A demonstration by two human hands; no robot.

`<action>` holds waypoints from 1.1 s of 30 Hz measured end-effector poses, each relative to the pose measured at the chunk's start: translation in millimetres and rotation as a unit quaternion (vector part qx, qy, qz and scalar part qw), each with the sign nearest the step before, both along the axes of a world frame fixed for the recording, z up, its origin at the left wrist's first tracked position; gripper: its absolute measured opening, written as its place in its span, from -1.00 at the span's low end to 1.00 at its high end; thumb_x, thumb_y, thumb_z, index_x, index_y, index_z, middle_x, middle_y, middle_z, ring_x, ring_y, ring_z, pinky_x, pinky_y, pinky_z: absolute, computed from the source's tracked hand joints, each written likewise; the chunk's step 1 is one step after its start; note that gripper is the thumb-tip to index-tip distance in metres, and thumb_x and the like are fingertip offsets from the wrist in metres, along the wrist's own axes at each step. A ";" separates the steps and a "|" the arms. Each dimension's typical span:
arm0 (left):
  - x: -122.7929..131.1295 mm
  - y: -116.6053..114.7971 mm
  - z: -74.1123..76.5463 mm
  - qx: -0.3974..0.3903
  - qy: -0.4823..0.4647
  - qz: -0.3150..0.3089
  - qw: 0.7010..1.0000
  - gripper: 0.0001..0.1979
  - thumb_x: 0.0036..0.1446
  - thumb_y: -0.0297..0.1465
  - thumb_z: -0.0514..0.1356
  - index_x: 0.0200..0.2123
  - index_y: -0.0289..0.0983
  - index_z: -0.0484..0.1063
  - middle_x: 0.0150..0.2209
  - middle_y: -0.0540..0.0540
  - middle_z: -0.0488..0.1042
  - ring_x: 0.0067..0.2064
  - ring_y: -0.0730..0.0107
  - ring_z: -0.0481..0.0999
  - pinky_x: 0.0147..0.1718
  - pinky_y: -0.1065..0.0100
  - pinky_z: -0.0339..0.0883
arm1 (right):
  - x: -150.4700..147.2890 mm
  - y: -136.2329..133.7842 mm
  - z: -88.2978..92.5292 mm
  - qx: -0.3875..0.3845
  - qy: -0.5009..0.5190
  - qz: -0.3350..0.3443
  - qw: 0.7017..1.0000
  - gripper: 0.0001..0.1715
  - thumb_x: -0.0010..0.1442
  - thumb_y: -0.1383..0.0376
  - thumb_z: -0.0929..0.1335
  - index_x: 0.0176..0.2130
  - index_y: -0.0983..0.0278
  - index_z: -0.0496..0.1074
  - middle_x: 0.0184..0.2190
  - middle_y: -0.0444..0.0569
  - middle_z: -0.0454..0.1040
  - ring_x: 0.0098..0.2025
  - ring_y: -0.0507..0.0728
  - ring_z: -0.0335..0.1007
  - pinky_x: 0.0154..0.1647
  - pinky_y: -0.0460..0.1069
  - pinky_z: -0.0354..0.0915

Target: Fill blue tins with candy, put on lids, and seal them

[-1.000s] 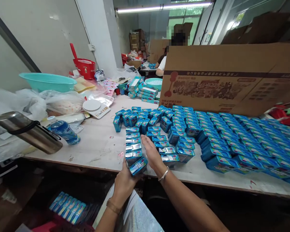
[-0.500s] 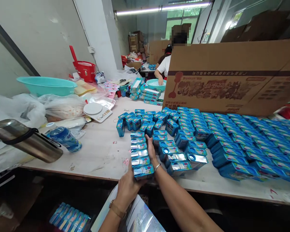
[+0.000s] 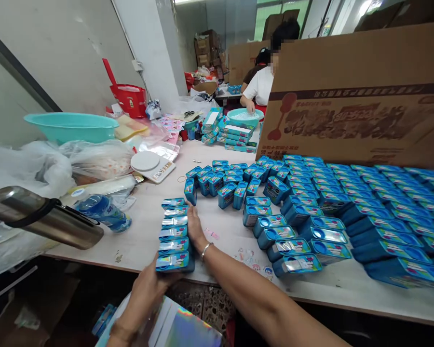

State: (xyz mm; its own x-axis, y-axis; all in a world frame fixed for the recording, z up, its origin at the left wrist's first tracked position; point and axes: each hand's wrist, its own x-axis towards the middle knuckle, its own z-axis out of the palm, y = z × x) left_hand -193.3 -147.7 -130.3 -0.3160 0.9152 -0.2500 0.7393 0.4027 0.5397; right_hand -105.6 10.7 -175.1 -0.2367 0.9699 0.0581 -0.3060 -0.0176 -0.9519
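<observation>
A row of several small blue boxes (image 3: 173, 246) with shiny tops stands near the table's front edge, between my two hands. My right hand (image 3: 196, 230) presses along the row's right side, fingers reaching toward its far end. At the near end my left hand (image 3: 150, 285) grips the row from below and the left; some of its fingers are hidden behind the boxes. Beneath my left forearm, below the table edge, is a shiny holographic carton (image 3: 188, 327), partly hidden by that arm.
Many more blue boxes (image 3: 376, 207) fill the table's right side, with a loose cluster (image 3: 227, 180) beyond my hands. A large cardboard box (image 3: 347, 106) stands behind them. Left are a steel flask (image 3: 47, 217), a blue bottle (image 3: 103, 212) and a scale (image 3: 152, 165). A person works at a basin (image 3: 244, 118).
Both hands have moved the row of boxes left, away from the other boxes, opening a gap of bare table to its right. My view has also shifted slightly.
</observation>
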 end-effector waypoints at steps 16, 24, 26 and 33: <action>-6.4 -43.4 -14.8 0.048 0.007 0.104 0.993 -0.35 -0.21 0.26 0.15 -0.46 -0.23 0.51 -0.69 0.01 0.35 -0.57 0.21 0.43 -0.52 0.28 0.32 | 130.0 -78.4 79.2 0.127 -0.052 0.021 0.990 -0.68 0.31 0.14 0.29 0.00 0.18 0.46 -0.04 0.00 0.50 0.03 0.13 0.41 0.08 0.05 0.33; 130.5 -3.3 5.7 0.126 -0.174 -0.035 0.976 -0.10 0.04 0.00 0.17 0.31 -0.46 0.12 -0.64 0.21 0.14 -0.57 0.44 0.24 -0.49 0.41 0.19 | 309.8 -92.2 78.0 0.238 -0.300 -0.230 0.895 -0.73 0.32 0.22 0.30 -0.01 0.19 0.42 -0.05 0.07 0.47 0.01 0.18 0.40 0.06 0.14 0.34; 156.8 35.3 7.6 0.130 -0.204 -0.080 0.967 -0.13 0.13 -0.13 0.11 0.37 -0.49 -0.07 -0.63 0.20 0.14 -0.55 0.43 0.25 -0.46 0.41 0.19 | 319.3 -89.8 69.7 0.232 -0.348 -0.200 0.886 -0.59 0.31 0.15 0.30 0.11 0.20 0.34 0.04 0.11 0.42 0.10 0.21 0.36 0.13 0.18 0.31; 187.6 151.6 4.1 0.084 -0.125 -0.199 0.968 -0.21 0.03 -0.52 0.06 0.35 -0.47 -0.06 -0.37 -0.10 0.51 -0.28 0.21 0.49 -0.22 0.28 0.31 | 342.0 -82.7 58.1 0.326 -0.470 -0.117 0.812 -0.47 0.34 0.07 0.25 0.22 0.19 0.26 0.24 0.16 0.27 0.32 0.33 0.11 0.27 0.34 0.12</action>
